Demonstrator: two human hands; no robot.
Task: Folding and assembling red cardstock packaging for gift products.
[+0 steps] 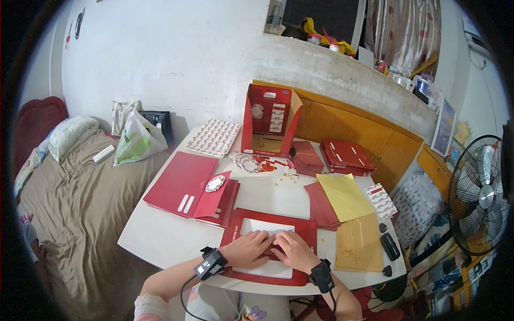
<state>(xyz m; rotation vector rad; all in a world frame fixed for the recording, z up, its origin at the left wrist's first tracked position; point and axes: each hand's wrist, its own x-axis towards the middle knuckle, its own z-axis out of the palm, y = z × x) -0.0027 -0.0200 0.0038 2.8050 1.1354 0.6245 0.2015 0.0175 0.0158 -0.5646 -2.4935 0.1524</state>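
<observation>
A flat red card frame (308,235) with a white middle panel (251,224) lies at the table's near edge. My left hand (249,249) rests over the panel with its fingers bent inward. Beside it, my right hand (294,251) curls its fingers down, and the two sets of fingertips meet at the panel's middle. A dark red strip shows between and under them. What the fingertips pinch is hidden. Close to my left hand are red folders (174,182) and a red card (211,200) with a white oval ornament (215,183).
Dark red sheets (321,206), a yellow sheet (342,195) and a tan sheet (358,243) lie to the right. A red open box (270,117), red stacks (348,155) and patterned white sheets (214,138) stand behind. A black fan (484,195) is right; a bed (80,214) is left.
</observation>
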